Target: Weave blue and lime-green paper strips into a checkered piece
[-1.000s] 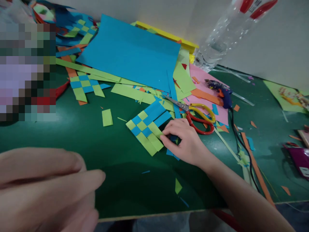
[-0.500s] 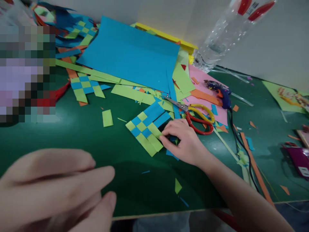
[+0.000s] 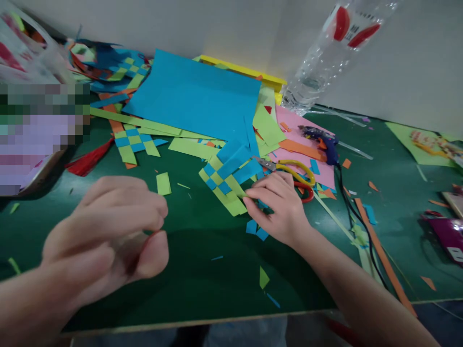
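My right hand (image 3: 277,205) pinches the end of a green strip on a woven paper piece (image 3: 219,178), a blue and light-green checkerboard with loose strip ends. The piece is tilted, its right side raised slightly off the table. My left hand (image 3: 112,231) hovers over the table to the left, apart from the piece, fingers curled and thumb drawn up to them; nothing shows between them. Just beyond my right hand lie scissors (image 3: 294,171) with one yellow and one red handle loop, partly covered by my fingers.
A large blue sheet (image 3: 195,91) lies at the back, beside a clear plastic bottle (image 3: 321,62). A blue glue gun (image 3: 327,147) with a black cord rests on pink paper (image 3: 289,118). Another woven piece (image 3: 133,142), a red tassel (image 3: 90,159) and paper scraps lie around the green table (image 3: 202,270).
My left hand has moved up and away from the camera, its fingers now more curled. My right hand has lifted and tilted the woven piece slightly. The view has shifted a little.
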A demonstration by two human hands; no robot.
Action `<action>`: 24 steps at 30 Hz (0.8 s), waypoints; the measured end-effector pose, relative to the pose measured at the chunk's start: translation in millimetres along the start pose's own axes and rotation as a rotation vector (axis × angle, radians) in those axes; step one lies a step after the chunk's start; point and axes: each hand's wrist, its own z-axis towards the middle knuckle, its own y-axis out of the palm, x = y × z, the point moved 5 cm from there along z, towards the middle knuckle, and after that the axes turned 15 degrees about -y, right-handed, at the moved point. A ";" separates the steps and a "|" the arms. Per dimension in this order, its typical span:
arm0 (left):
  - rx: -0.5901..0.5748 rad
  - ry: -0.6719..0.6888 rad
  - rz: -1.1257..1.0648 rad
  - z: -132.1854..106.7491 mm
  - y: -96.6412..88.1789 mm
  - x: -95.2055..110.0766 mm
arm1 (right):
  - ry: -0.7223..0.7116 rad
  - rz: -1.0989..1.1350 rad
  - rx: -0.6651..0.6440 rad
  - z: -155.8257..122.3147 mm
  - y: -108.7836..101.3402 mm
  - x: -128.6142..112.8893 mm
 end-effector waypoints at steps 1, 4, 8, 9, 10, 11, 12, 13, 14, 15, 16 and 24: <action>-0.022 0.033 0.082 8.1 5.9 3.0 | -0.029 -0.051 0.012 0.3 -2.4 -0.6; 0.115 0.262 0.086 23.6 11.2 14.7 | -0.078 -0.140 0.021 1.4 -6.9 -0.7; 0.019 0.047 0.025 40.9 28.4 -5.1 | -0.031 -0.058 0.055 1.9 -9.6 3.3; -0.051 0.018 0.000 41.9 33.9 -9.9 | -0.014 -0.026 0.058 1.8 -9.5 4.1; -0.131 -0.018 -0.009 41.8 39.5 -14.7 | 0.000 0.005 0.055 1.8 -9.1 4.5; -0.207 -0.061 -0.032 41.1 44.3 -19.2 | 0.010 0.033 0.048 1.8 -8.4 4.5; -0.275 -0.098 -0.057 39.7 48.2 -22.6 | 0.014 0.056 0.039 1.9 -7.6 4.1; -0.328 -0.131 -0.077 38.3 51.2 -24.9 | 0.012 0.071 0.030 2.0 -7.0 3.4; -0.363 -0.167 -0.093 37.2 53.1 -26.8 | 0.008 0.077 0.021 2.1 -6.6 2.6; -0.377 -0.201 -0.104 36.6 54.0 -28.3 | -0.001 0.076 0.014 2.3 -6.4 1.8; -0.374 -0.236 -0.113 36.8 54.1 -29.6 | -0.013 0.070 0.008 2.4 -6.3 1.2; -0.388 -0.403 -0.245 42.6 54.8 -33.8 | -0.025 0.086 -0.018 1.8 -4.4 3.2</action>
